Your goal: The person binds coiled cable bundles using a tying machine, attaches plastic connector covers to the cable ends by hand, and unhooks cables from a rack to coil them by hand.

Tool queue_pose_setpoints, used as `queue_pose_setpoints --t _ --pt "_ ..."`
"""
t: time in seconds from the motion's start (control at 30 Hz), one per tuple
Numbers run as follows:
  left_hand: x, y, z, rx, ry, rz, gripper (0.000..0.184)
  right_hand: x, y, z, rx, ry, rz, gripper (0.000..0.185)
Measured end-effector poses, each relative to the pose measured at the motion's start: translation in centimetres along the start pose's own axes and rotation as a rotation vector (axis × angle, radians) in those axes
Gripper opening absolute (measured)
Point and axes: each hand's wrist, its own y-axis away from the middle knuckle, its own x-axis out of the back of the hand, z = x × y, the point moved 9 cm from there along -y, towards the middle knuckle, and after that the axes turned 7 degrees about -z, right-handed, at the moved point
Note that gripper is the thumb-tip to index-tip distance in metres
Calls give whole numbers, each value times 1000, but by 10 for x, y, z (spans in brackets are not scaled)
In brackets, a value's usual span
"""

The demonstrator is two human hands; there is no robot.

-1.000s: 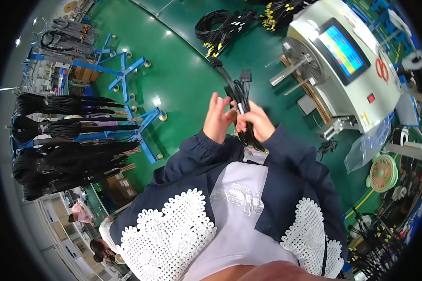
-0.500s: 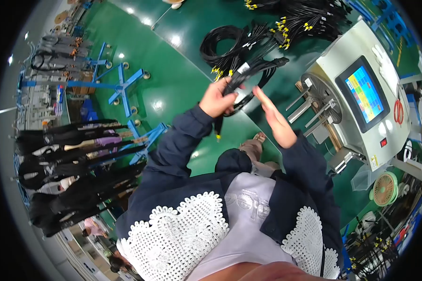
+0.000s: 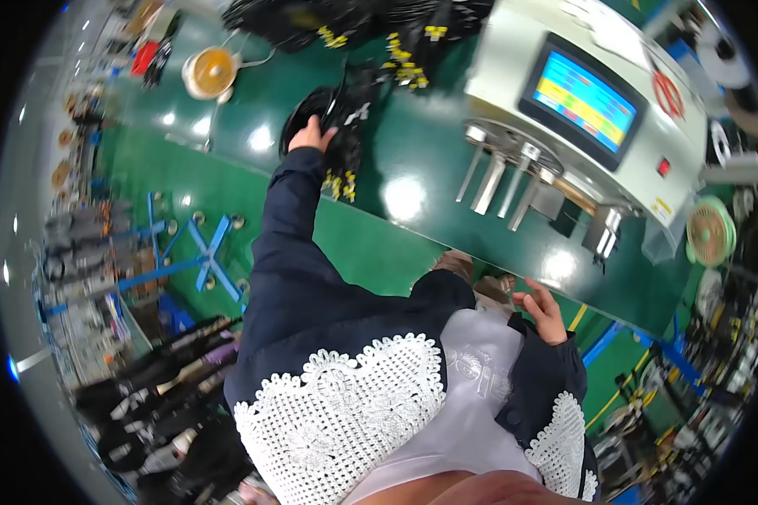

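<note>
My left hand (image 3: 312, 136) is stretched out to a black cable coil (image 3: 291, 126) lying on the dark green tabletop (image 3: 421, 156). Its thumb and index finger are spread over the coil, and the other fingers are partly hidden. Black cable ends with yellow tips (image 3: 343, 185) trail toward the table edge beside it. Low by my body, near the front edge of the table, my right hand (image 3: 543, 310) has its fingers apart and holds nothing.
A pale machine (image 3: 501, 63) with a lit screen (image 3: 579, 99) and metal rods (image 3: 505, 181) stands on the table. Red-handled scissors (image 3: 668, 93) lie on top. More black cables (image 3: 312, 21) are at the back. A green fan (image 3: 710, 231) sits right; a blue stand (image 3: 206, 257) is on the left.
My left hand has carried the black cable bundle from in front of me to the coil on the table. My right hand has dropped back toward my body. The view has turned.
</note>
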Motion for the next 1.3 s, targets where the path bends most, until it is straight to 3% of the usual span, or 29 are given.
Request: queue_pose_setpoints --t 0.07,0.13,0.2,0.23,0.3,0.37,0.4,0.47,0.57,0.6,0.67,0.7,0.77,0.83,0.87,0.93,0.97,1.03,1.07,1.13,1.17,1.27,1.3 --pt "-47 -2 -3 114 10 -144 66 17 17 2 32 18 103 47" --pt "-52 -1 7 142 1 -152 62 32 36 -5 69 -23 200 45" --pt "-39 11 20 226 -104 -186 60 49 59 0 95 -63 289 44" --pt "-25 21 33 182 -213 -50 58 56 69 0 99 -72 331 43" --pt "-36 11 30 134 -286 -184 51 68 94 1 94 -65 392 43" --pt "-26 22 42 72 -493 -57 51 83 123 -5 182 -7 435 41" --pt "-5 37 65 160 -474 -123 52 96 142 -5 184 -18 514 40" --pt "-20 34 60 241 -213 -284 55 135 210 -5 282 59 837 33" --pt "-8 71 69 237 -44 -129 55 178 362 -42 554 16 1341 26" --pt "6 80 71 209 64 50 49 186 415 -53 641 77 1497 22" --pt "31 97 102 -44 413 459 38 203 520 -51 815 264 1811 18" --pt "53 120 143 -38 447 479 38 207 563 -51 867 320 1909 18" --pt "118 192 242 -427 564 622 25 215 648 -40 967 373 2078 18" --pt "184 282 327 -817 647 777 24 224 721 -34 1005 456 2205 20" --pt "174 295 357 -804 666 807 24 236 757 -31 1018 531 2240 23" --pt "174 315 428 -846 841 634 14 260 820 -22 1095 582 2299 34" --pt "181 329 464 -871 918 536 20 274 851 -21 1163 567 2319 41" --pt "214 392 558 -1070 917 444 17 297 900 -26 1292 506 2383 55" --pt "221 416 599 -1180 853 498 14 306 913 -37 1244 543 2384 57" --pt "258 514 680 -1395 956 303 12 301 927 -72 949 609 2433 51" --pt "261 549 709 -1504 953 391 11 303 937 -80 778 642 2457 45" --pt "279 662 772 -1847 932 306 7 295 960 -91 692 683 2421 30" --pt "279 689 786 -1933 926 252 6 281 967 -99 756 814 2453 27"
